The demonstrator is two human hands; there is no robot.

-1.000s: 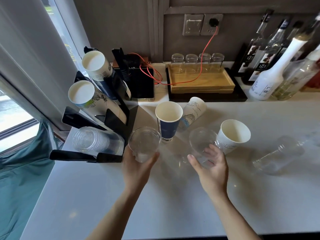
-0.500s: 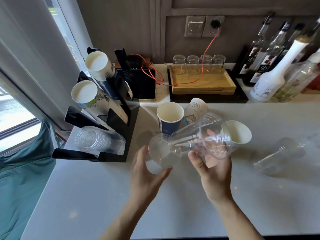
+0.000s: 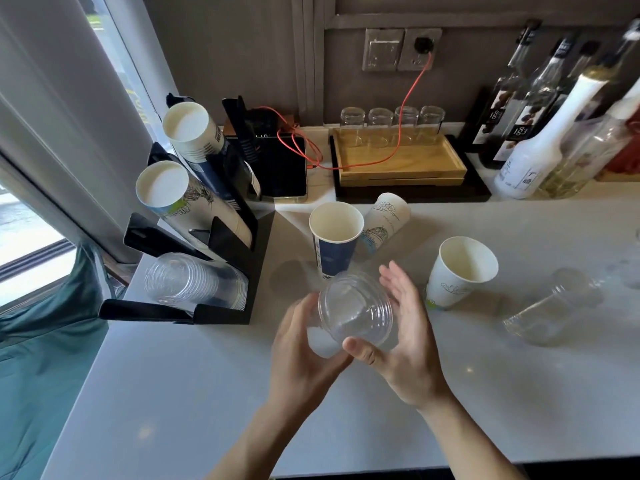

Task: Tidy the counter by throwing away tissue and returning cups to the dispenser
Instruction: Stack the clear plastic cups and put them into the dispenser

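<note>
A pale counter (image 3: 214,393) is seen from above, bounded by a wall at its far edge. At its left edge a black cup dispenser (image 3: 221,271) is stood, tilted so cups slide in mouth-first: two paper stacks above, a clear plastic stack (image 3: 194,282) lowest. Near the counter's middle, clear plastic cups (image 3: 355,317), apparently nested, are cradled between the left hand (image 3: 304,348) and right hand (image 3: 401,337), fingers curled round them, probably for stacking before return. Behind stand a blue paper cup (image 3: 334,242), a toppled white cup (image 3: 386,220) and an upright white cup (image 3: 460,271); another clear cup (image 3: 550,306) lies toward the right edge. No tissue is visible.
</note>
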